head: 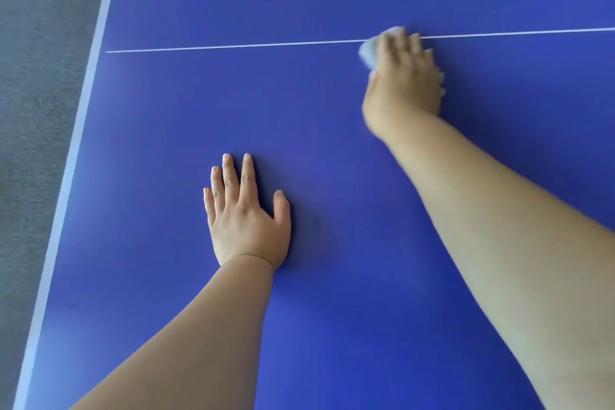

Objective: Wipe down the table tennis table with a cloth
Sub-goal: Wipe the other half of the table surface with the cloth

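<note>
Right hand: the right hand (404,76) is at full reach, far and right, with its fingers laid fairly straight over the cloth (369,51) and pressing it flat. It is blurred, so I cannot tell where the thumb lies.
Left hand: the left hand (246,220) lies palm down on the near part of the table, fingers spread and holding nothing. It looks like a prop for the lean.
Cloth: it is bunched under the right hand, with pale edges poking out on both sides. It sits on the white line (233,45) that crosses the table.
Risk at the cloth: it is only pressed, not gripped, so a quick stroke could let it slide out or roll up. The bare palm would then smear the blue.
Risk at the prop: the left palm may leave its own print on the table tennis table (166,110). That patch would need a pass once the hand lifts.
Risk of reach: a stretched arm presses lightly, so the strip beyond the line may only get skimmed.
Outer edge: the pale border (80,130) on the left, beside the grey floor (36,76), is well apart from the cloth and easy to miss.
</note>
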The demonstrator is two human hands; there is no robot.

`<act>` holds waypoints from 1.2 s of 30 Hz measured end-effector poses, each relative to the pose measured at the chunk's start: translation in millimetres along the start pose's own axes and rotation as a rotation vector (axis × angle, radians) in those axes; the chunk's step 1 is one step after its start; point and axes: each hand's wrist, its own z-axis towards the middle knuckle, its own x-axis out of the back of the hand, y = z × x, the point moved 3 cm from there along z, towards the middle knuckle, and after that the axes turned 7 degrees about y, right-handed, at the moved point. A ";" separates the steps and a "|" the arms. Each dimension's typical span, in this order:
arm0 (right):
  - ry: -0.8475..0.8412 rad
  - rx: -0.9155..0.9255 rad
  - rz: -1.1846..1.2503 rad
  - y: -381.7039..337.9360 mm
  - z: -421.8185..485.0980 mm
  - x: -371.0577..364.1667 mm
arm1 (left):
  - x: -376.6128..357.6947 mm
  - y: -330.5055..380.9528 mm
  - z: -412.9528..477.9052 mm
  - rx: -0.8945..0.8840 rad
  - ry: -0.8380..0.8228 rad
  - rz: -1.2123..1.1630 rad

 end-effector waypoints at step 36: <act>-0.269 0.782 0.136 -33.6 -145.3 -1.5 | -3.9 -2.3 0.2 -0.004 -0.036 -0.018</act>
